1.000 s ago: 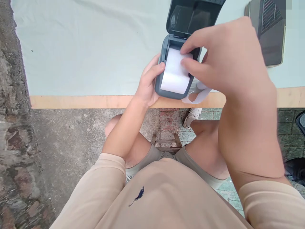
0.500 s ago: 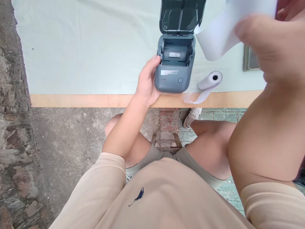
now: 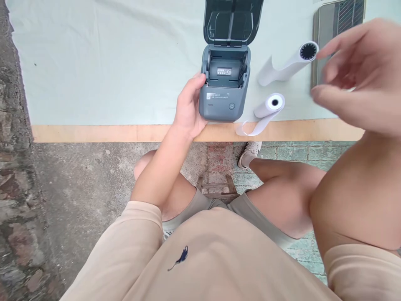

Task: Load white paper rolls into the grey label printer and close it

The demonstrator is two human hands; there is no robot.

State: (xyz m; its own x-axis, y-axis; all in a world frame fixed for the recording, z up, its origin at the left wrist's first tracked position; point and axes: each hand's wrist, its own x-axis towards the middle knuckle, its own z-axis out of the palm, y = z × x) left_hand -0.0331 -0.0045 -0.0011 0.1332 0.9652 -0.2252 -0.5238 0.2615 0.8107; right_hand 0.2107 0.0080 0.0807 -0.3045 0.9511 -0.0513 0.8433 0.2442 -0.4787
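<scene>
A cloth lies on the table, short of its front edge. The left hand is at the printer's left side. Right of it lies the near roll, the far roll behind. The right hand is just right of that, partly before a flat case.

The larger white paper roll, in the label printer 1 second ago and raised in the right hand 0.5 seconds ago, now lies on the counter; that hand has released its grip.
</scene>
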